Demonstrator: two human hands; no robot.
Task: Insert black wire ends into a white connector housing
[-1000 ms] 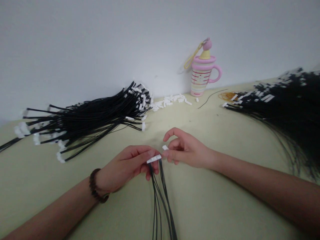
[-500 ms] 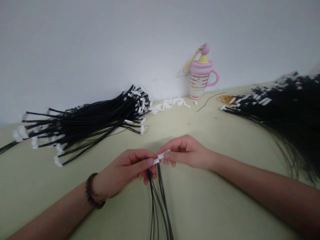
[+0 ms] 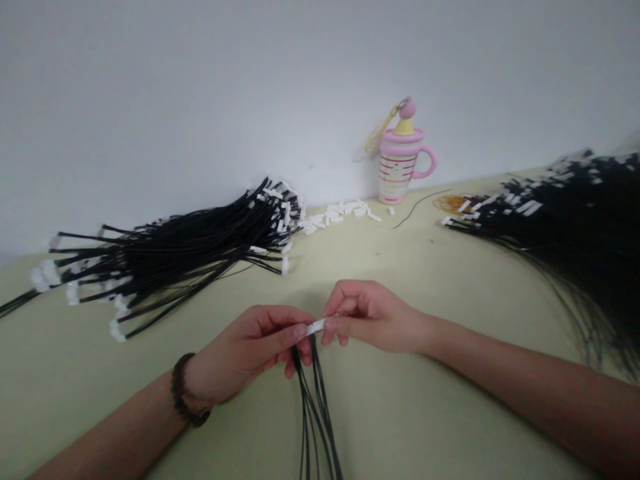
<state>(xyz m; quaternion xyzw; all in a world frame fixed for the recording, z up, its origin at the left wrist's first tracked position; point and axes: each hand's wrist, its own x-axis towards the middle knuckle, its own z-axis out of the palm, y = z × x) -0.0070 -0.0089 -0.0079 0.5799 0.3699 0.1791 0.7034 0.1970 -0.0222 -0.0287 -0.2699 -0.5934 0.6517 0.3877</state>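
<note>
Near the lower middle of my view, the left hand (image 3: 260,340) is reaching in from the left, palm turned inward, thumb and fingers pinching the head of the black wires (image 3: 315,400). Opposite, the right hand (image 3: 375,317) is curling its fingers, thumb and forefinger pinching the small white piece (image 3: 317,327) that is bridging both hands. Fingertips are hiding its ends, and the frame's bottom edge is cutting off the wires. They are hanging thin and smooth; a dark beaded bracelet (image 3: 186,392) is circling the left wrist.
</note>
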